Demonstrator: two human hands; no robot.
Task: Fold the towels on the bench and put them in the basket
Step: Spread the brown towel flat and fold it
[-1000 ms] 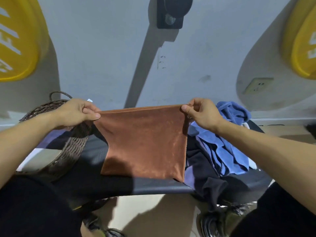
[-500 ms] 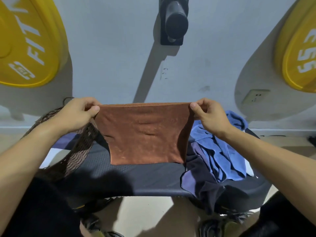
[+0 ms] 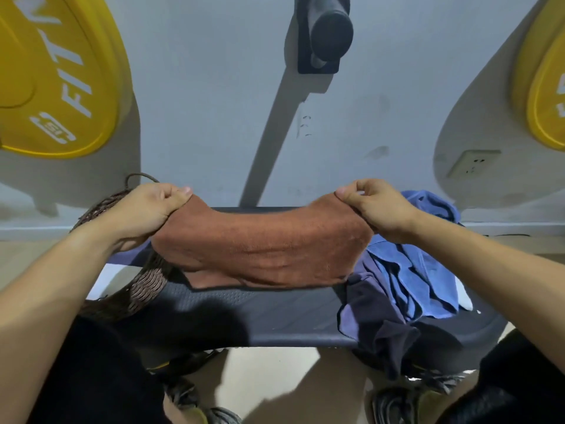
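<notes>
Head: yellow plate (image 3: 58, 78) reads "FIT" (cut off) — hands pinch brown towel (image 3: 263, 249).

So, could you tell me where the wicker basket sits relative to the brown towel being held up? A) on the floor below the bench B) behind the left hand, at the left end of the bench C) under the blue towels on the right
B: the wicker basket shows behind the left hand, which with the right hand grips the brown towel.
</notes>
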